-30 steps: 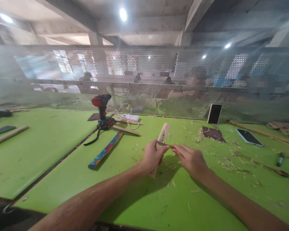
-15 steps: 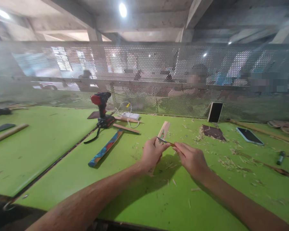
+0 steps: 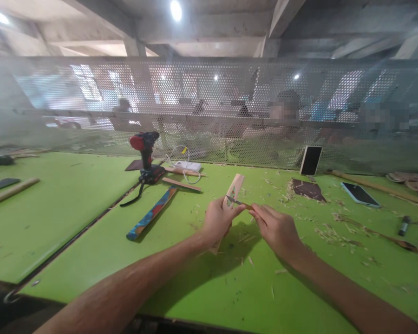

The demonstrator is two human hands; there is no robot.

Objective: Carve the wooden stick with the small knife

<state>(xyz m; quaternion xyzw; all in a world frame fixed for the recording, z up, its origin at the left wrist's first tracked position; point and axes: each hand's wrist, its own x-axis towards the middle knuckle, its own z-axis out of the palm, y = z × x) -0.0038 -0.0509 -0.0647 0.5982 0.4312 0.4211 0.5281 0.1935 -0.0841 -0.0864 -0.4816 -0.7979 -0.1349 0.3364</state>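
My left hand [image 3: 218, 220] is wrapped round a flat strip of pale wood [image 3: 237, 183], which slants up and away from me above the green table. A small green and red design shows on the strip's face. In my right hand [image 3: 275, 228] is a carving knife [image 3: 243, 204] with a yellowish handle. Its blade lies across the painted face of the strip, and my left thumb presses near where blade and handle meet. The lower end of the strip shows below my left hand. My fingers hide its middle.
A red and black cordless drill [image 3: 146, 155] stands at the back left, near a blue-painted wooden strip [image 3: 151, 214]. To the right are wood shavings [image 3: 334, 235], a brown leather piece [image 3: 307, 190], a phone lying flat [image 3: 360, 194] and a wooden spoon [image 3: 400, 242]. A perforated screen [image 3: 209, 134] closes the back.
The knife blade has turned slightly and now lies lower across the strip's face. Both hands keep their hold, and the view has shifted a little.
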